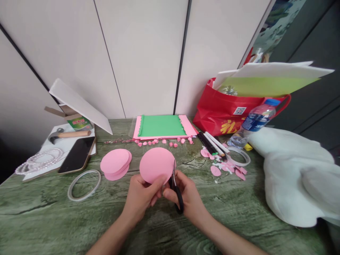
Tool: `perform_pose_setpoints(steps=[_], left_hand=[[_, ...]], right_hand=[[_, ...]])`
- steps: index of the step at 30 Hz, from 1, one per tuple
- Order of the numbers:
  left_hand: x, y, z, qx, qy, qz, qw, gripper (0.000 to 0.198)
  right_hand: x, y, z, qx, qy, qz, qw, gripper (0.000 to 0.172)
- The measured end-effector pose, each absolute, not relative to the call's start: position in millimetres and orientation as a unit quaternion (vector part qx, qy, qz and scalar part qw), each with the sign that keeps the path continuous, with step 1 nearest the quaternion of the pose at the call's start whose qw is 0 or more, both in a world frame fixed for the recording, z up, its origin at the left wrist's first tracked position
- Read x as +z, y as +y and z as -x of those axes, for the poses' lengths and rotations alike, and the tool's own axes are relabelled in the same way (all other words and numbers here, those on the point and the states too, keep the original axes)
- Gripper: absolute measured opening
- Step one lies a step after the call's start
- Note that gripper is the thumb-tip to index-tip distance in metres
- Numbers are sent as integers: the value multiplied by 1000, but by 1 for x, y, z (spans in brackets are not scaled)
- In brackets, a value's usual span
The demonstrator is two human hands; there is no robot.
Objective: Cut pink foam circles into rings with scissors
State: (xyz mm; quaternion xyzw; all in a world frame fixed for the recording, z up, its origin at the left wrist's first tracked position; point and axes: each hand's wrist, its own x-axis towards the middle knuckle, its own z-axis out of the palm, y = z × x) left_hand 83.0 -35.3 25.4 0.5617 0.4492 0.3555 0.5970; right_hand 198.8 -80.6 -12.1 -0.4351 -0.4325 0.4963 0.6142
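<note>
The disc (pixel 156 163) is pinched at its near edge by the left hand (pixel 140 193), the thumb laid on top and the fingers closed beneath, where they are partly hidden. The scissors (pixel 181 202) are gripped by the right hand (pixel 187 191), its fingers curled about the handle, their fit in the loops obscured. The blades, their spread hard to judge, are held at the disc's right edge.

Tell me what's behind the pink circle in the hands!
Green tabletop shows around the pink circle. The left hand holds its lower edge, thumb in front. The circle hides tabletop behind it and any fingertips there.
</note>
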Motion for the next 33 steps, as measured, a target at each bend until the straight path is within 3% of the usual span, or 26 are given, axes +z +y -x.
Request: perform_pose_setpoints(steps=[19,26,33], left_hand=[[22,-33,-82,391,436,-546,599,38],[23,-34,-82,360,405,-535,648,40],[22,-34,-82,359,454,-559,594,42]], right_hand=[[-10,-81,-198,485,-418,469,608,39],[-8,-82,-196,505,-397,467,608,42],[-10,-82,-194,502,-416,452,608,38]])
